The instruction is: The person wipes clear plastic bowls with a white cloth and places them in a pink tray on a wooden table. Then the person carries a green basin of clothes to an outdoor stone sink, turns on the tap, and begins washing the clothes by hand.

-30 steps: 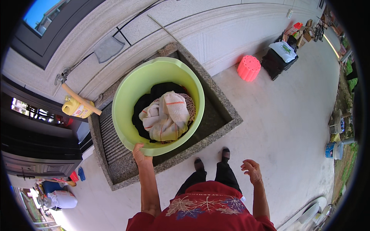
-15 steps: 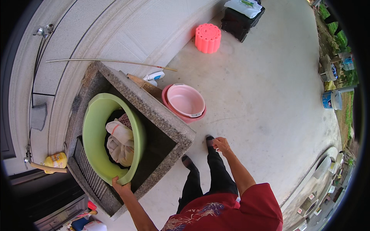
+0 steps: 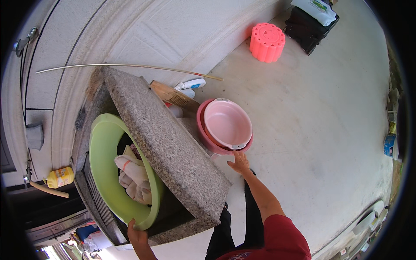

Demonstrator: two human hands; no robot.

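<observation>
A deep light-green plastic basin (image 3: 102,173) sits tilted inside a granite sink (image 3: 169,147). Bunched cloths (image 3: 138,178), white, beige and dark, lie in the basin. At the basin's near rim, my left hand (image 3: 138,237) grips the edge with its thumb up. My right hand (image 3: 239,163) reaches out with fingers apart, just short of the near edge of two nested pink basins. The lighter pink basin (image 3: 227,123) rests inside a darker pink basin (image 3: 202,130), beside the sink's outer wall. Whether my right fingertips touch the darker rim I cannot tell.
A wooden board (image 3: 175,96) and a white bottle (image 3: 191,84) stand behind the sink. A thin pole (image 3: 143,66) spans its far corner. Further off are a coral stool (image 3: 267,42) and a black crate (image 3: 303,30). A yellow jug (image 3: 60,177) hangs left, near a tap.
My right hand has moved from above my feet toward the pink basins, its fingers spreading. My left hand stays on the green basin's rim. The view has shifted.
</observation>
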